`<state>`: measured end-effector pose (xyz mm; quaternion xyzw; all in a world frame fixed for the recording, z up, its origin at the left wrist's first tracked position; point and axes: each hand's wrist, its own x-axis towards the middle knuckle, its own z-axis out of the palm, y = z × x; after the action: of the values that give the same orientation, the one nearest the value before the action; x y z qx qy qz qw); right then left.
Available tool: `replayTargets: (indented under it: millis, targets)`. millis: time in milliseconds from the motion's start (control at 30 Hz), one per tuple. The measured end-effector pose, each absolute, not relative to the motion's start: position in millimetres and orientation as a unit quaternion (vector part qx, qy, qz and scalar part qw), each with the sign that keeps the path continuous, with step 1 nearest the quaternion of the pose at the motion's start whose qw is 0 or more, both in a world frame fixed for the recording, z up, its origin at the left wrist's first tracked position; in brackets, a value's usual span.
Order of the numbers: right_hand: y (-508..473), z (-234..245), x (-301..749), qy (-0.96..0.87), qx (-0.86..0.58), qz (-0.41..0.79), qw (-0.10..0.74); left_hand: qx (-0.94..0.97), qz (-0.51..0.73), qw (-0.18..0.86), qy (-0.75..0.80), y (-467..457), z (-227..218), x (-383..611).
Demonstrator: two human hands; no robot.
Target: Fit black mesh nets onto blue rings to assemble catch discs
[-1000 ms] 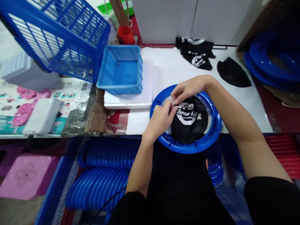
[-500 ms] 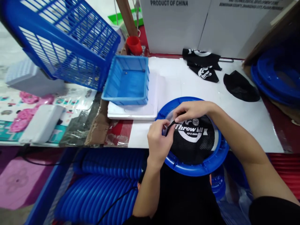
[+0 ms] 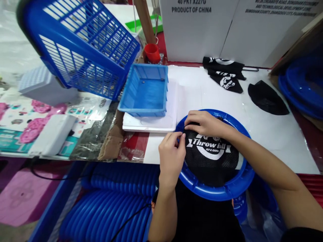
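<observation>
A blue lattice plastic basket (image 3: 70, 36) stands tilted; near it there is a small round red plastic cup (image 3: 152, 53).

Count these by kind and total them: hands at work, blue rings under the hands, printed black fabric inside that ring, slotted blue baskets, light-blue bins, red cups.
Hands (left hand, right hand): 2
Blue ring: 1
Printed black fabric: 1
Slotted blue basket: 1
Light-blue bin: 1
Red cup: 1
Total: 7
</observation>
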<state>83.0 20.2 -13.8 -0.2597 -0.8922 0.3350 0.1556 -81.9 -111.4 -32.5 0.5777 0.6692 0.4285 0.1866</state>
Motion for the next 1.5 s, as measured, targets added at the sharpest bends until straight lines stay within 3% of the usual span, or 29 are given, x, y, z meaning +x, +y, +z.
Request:
replayTargets:
  millis: [133, 433, 700, 1033, 1300, 1500]
  targets:
    - [16.9, -18.6, 78.9, -0.904, -0.296, 0.28, 0.129, 0.575, 0.423, 0.164, 0.681, -108.7, -35.6, -82.6]
    - [10.4, -14.8, 72.6, -0.923, -0.317, 0.205, 0.071, 0.533, 0.356, 0.277, 0.716, -99.4, -22.4, -95.1]
    - [12.3, -14.2, 68.6, -0.931, -0.315, 0.164, 0.081, 0.556, 0.339, 0.229, 0.723, -99.9, -24.9, -90.5]
    - [45.5, -13.0, 64.2, -0.898, -0.3, 0.322, 0.01, 0.552, 0.319, 0.219, 0.739, -97.3, -24.7, -88.3]
    - [46.6, -15.7, 61.3, -0.894, -0.302, 0.329, 0.041, 0.57, 0.295, 0.148, 0.752, -100.2, -32.6, -78.7]
    - [40.9, -4.6, 58.4, -0.891, -0.338, 0.301, 0.023, 0.584, 0.157, 0.148, 0.783, -96.4, -16.8, -73.2]
